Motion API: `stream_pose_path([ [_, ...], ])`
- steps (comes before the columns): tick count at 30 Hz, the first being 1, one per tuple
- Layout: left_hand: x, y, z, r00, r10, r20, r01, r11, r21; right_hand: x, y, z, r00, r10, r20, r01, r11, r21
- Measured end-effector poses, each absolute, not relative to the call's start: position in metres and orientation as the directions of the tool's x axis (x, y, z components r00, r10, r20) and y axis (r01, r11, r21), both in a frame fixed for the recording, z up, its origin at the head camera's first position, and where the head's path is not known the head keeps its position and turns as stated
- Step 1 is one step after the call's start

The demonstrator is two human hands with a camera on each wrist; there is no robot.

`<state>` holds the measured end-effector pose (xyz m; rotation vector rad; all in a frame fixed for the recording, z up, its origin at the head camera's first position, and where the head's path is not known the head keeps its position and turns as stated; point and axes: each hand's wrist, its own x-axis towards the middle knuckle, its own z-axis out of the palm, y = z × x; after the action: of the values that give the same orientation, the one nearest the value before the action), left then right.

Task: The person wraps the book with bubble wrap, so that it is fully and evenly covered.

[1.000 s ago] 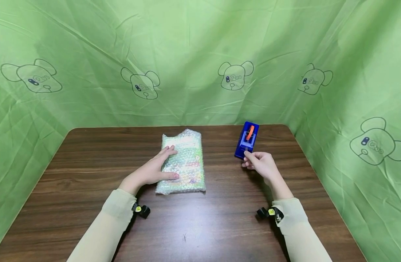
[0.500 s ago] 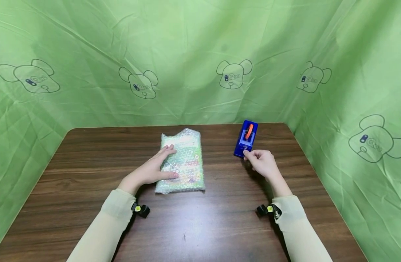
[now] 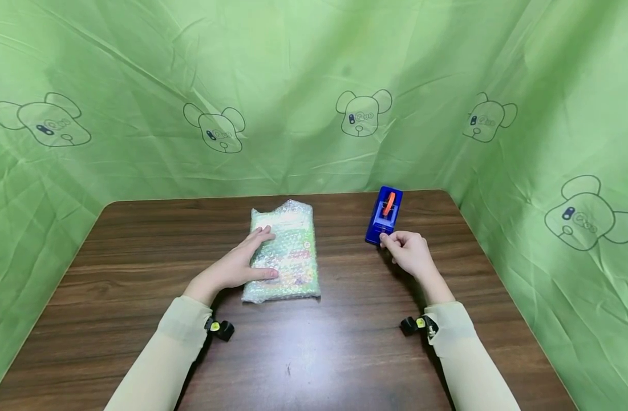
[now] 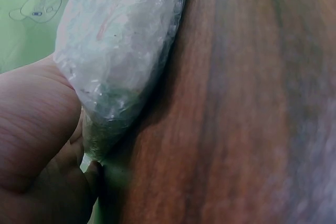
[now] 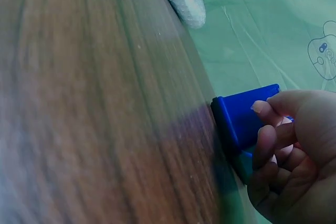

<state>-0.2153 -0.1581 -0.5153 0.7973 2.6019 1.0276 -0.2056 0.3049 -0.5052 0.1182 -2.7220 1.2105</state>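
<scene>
A flat, colourful packet in bubble wrap lies on the table. My left hand rests over its left side, thumb and fingers spread and fairly straight. In the left wrist view, the bubble-wrapped packet rises beside the palm. To the right stands a blue tape dispenser with an orange tape roll. My right hand pinches with thumb and forefinger at the dispenser's near end, where the tape's end sits; the tape is too thin to make out. The other fingers are curled, as the right wrist view shows beside the dispenser.
The dark wooden table ends at the back near a green curtain printed with bear heads. Each wrist carries a small black camera, the left one and the right one hanging just above the table.
My right hand's lower fingers have curled in, with thumb and forefinger still at the dispenser's near end. My left hand stays on the packet. The head view has shifted slightly.
</scene>
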Motion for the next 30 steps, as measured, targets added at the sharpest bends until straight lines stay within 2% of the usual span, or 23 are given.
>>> stream_pose_path([
  [8, -0.2164, -0.1595, -0.5169, -0.826, 0.564, -0.015, 0.399, 0.603, 0.691, -0.2077, 0.3058, -0.5058, -0.979, -0.036, 0.200, -0.171, 0.680, -0.713],
  [30, -0.2172, -0.1578, -0.5165, -0.822, 0.570, -0.016, 0.400, 0.597, 0.695, -0.2040, 0.3051, -0.5022, -0.986, -0.026, 0.163, -0.134, 0.703, -0.698],
])
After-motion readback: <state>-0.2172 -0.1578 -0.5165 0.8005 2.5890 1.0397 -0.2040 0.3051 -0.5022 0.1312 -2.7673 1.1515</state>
